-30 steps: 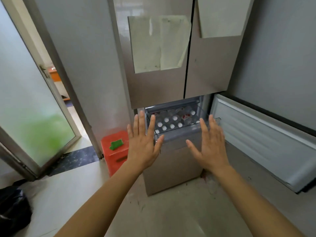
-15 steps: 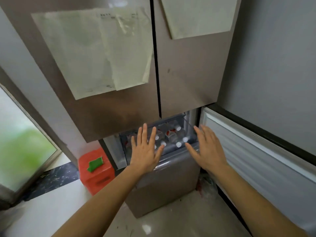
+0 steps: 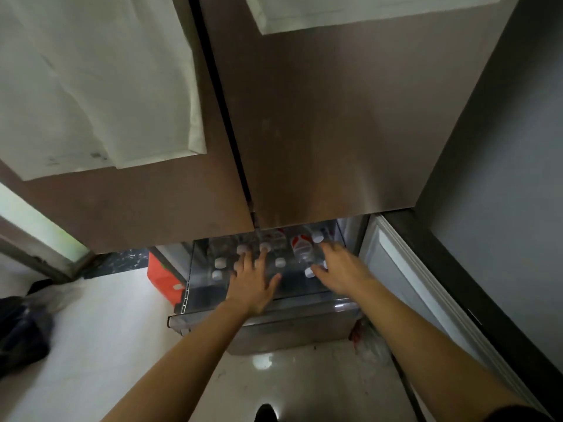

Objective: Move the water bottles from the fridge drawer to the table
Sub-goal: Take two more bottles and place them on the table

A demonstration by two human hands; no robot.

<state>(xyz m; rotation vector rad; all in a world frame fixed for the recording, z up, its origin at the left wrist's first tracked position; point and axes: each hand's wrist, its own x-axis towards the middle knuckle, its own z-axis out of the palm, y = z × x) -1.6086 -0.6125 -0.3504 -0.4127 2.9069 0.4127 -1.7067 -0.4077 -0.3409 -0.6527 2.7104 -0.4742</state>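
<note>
- Hovering over drawer (image 3: 179, 321): L hand (image 3: 254, 283), palm down, fingers straight & spread wide, holding nothing. Fingertips (image 3: 247, 261) sit among the white caps (image 3: 220, 263) mid-drawer; contact unclear.
- R hand (image 3: 342, 271): also spread & empty, over right side of drawer, just beside a bottle. Blurred, so can't tell if it touches.
- Bottles (image 3: 301, 247): all in the clear drawer, upright, caps up, in rows. Drawer stands pulled out below the fridge doors (image 3: 335, 132).
- Labels: red & white on the back bottles; brand too blurred to read.
- Papers (image 3: 91, 86) stuck on the doors, overlapping sheets on left door, 1 more at top of right door. Faint dark print near a lower edge, not readable.
- Red box (image 3: 161, 278) on floor just left of drawer; black bag (image 3: 21, 333) far left.
</note>
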